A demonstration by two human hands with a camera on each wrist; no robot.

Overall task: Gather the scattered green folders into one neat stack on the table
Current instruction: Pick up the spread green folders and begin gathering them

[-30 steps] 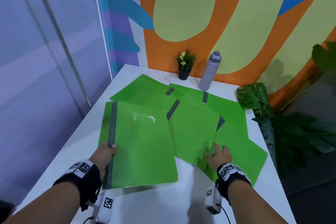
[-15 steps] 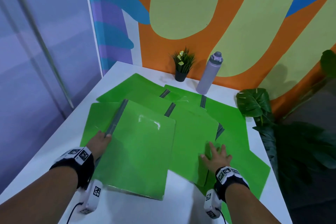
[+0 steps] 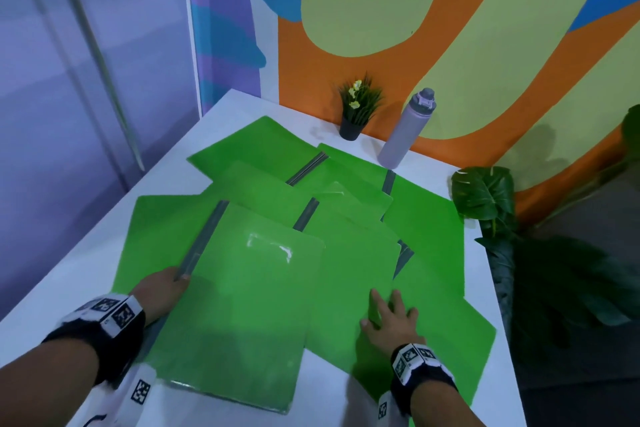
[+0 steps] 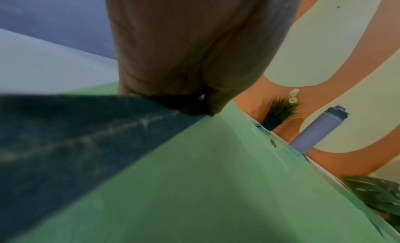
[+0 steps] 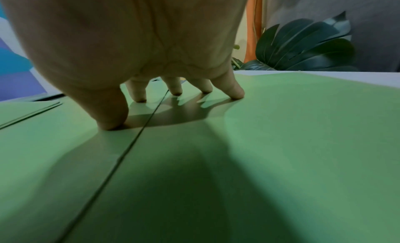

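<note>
Holding the top folder (image 3: pixel 242 315) by its grey spine, my left hand (image 3: pixel 162 291) had its fingers curled round the near left edge, with the thumb on top. That folder was tipped up a little on my side and lay over the other green folders (image 3: pixel 426 229). They were spread out in a messy fan across the white counter (image 3: pixel 52 308), some turned one way and some another, with grey spines showing here and there.

My right hand (image 3: pixel 391 319) was flat and wide, fingers (image 5: pixel 234 91) spread apart. The fingertips pressed down on two folders where one edge crossed over the other, just to the right of the folder I held. It gripped nothing.

The held folder sat between my two hands, nearer the left one. More folders reached out past my right wrist toward the counter's right edge.

At the back of the counter stood a small potted plant (image 3: pixel 358 111) and a grey bottle (image 3: pixel 407 132), both near the painted wall. A big leafy plant (image 3: pixel 485 194) stood beside the counter on the right.
</note>
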